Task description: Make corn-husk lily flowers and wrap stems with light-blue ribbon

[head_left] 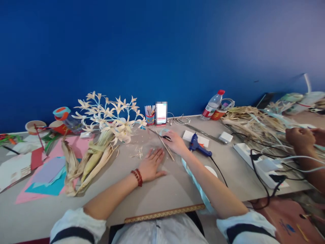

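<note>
My left hand [152, 164] lies flat on the grey table, palm down, with its fingers stretched out and a red bead bracelet at the wrist. Just beyond it, my right hand [175, 141] is closed around the dark handle of a pair of scissors [154, 132], whose blades point away to the left. A thin pale stick [167, 149] rests on the table beside both hands. Small pale scraps [137, 152] are scattered left of my fingers. Under my right forearm runs a light blue ribbon [195, 183].
Cream husk flowers [111, 115] and dried corn husks [93, 162] lie on coloured paper [45, 189] at left. A phone [162, 115] stands near a pen cup [150, 119]. A blue glue gun [199, 145], power strip [254, 166] and a co-worker's hands [299, 139] are right.
</note>
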Available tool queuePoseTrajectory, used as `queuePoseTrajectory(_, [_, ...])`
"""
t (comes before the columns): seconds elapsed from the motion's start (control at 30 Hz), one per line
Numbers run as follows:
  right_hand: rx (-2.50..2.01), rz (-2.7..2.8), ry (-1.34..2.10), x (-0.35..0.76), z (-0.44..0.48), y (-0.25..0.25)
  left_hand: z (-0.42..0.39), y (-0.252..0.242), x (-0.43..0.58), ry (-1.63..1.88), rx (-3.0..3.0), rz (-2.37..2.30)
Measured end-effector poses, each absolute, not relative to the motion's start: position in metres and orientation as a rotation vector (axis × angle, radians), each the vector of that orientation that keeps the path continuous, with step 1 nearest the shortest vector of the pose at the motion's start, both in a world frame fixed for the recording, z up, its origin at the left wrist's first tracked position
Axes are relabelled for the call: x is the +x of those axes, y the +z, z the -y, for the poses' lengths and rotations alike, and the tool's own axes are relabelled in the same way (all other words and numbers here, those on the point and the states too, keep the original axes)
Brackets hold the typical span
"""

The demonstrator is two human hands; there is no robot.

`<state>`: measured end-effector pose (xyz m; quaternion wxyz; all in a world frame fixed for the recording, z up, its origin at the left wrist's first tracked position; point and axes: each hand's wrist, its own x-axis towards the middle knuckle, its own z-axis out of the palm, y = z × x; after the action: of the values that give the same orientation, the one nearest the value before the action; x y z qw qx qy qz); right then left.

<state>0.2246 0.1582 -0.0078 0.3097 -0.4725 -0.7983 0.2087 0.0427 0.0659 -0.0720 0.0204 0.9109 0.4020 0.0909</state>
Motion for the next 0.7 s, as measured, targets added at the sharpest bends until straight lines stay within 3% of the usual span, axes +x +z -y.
queuePoseTrajectory(0.27, [-1.229,2.072,0.590,0.238,-0.144,0.000,-0.102,-0.072,-0.009,0.219,2.607,-1.828])
queuePoseTrajectory(0.6, [-1.291,2.228,0.700,0.214,-0.126,0.010,0.034,-0.082,-0.107,0.144,2.500,-2.194])
queuePoseTrajectory(0.7, [-1.399,2.316,0.711,0.205,-0.113,0.007,0.050,-0.069,-0.098,0.160,2.567,-2.071])
